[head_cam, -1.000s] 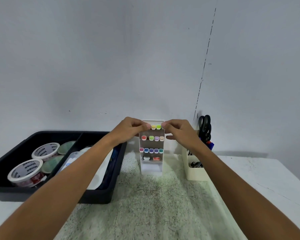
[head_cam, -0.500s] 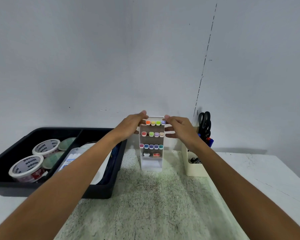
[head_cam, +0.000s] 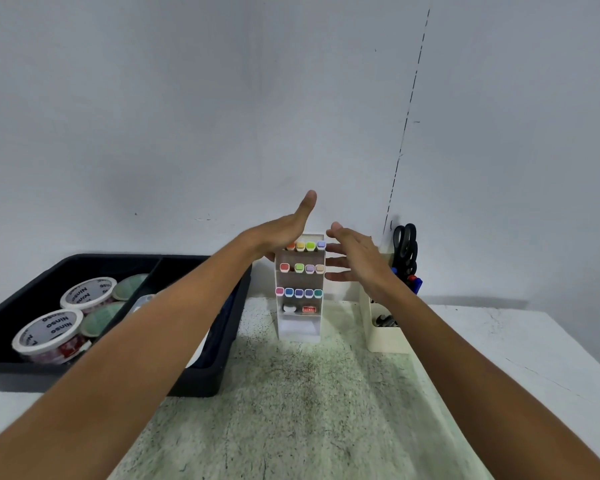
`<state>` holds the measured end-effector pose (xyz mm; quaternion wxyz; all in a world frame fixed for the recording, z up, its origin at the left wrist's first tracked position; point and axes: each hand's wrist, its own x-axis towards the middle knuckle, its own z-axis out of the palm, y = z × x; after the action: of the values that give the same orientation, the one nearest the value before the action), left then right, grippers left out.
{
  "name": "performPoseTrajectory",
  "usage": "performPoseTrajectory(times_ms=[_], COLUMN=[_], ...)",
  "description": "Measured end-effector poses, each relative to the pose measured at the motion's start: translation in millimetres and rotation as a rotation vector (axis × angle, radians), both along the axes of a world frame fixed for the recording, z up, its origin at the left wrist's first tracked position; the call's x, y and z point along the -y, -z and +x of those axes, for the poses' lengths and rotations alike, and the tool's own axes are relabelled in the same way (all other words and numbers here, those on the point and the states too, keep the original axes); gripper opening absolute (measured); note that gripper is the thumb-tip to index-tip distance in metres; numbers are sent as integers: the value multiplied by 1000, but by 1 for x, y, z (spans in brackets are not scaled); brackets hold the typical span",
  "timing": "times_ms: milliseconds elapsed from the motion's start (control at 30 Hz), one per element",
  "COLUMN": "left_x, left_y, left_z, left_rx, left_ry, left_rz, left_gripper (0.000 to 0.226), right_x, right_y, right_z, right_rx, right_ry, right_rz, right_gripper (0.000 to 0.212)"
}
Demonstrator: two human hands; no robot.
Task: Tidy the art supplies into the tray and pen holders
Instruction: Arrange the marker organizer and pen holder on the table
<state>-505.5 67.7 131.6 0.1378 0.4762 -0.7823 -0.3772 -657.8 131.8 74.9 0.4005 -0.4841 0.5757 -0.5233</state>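
A white tiered pen holder (head_cam: 299,327) stands against the wall with rows of coloured markers (head_cam: 305,246) in its slots. My left hand (head_cam: 284,227) hovers open at its upper left, thumb raised, holding nothing. My right hand (head_cam: 355,256) is open just right of the holder, fingers spread and apart from it. A black tray (head_cam: 201,379) at the left holds tape rolls (head_cam: 47,331) and other supplies. A cream pen holder (head_cam: 383,336) at the right carries black scissors (head_cam: 406,244) and pens.
A pale green speckled mat (head_cam: 291,410) covers the white table (head_cam: 520,341) in front of me. The grey wall rises directly behind the holders. The tray also holds green round lids (head_cam: 129,287) and a white item partly hidden by my left arm.
Both hands let go of the top row of markers and spread open, lifting slightly away from the tiered holder. The top row now shows several markers.
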Motion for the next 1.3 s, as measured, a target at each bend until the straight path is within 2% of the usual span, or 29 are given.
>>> performPoseTrajectory(times_ms=[133,267,400,500,600,800,967,1100,1300], left_x=[3,13,24,28,30,23,22,14,7], left_y=[-1,3,13,17,19,28,47,49,30], left_z=[-3,6,21,31,37,41,44,44,32], left_rx=[23,-57,-172,-246,-249,-182,-204,-183,-85], left_ry=[5,6,7,116,184,252,190,162,90], left_rz=[31,131,228,302,257,49,-228,-250,-87], left_gripper=[97,86,54,29,36,49,39,39,76], right_x=[-1,-3,-4,-5,-7,-6,-7,-7,-6], right_y=[-3,-2,-2,0,2,2,3,4,2], right_z=[0,0,1,0,0,-1,0,1,2], right_rx=[-12,-7,8,25,22,41,47,35,23], right_ry=[-16,-28,-16,-32,-39,-36,-37,-34,-39], right_rz=[-8,-21,-20,-32,-39,-48,-54,-49,-41], right_gripper=[44,37,33,23,20,21,22,24,23])
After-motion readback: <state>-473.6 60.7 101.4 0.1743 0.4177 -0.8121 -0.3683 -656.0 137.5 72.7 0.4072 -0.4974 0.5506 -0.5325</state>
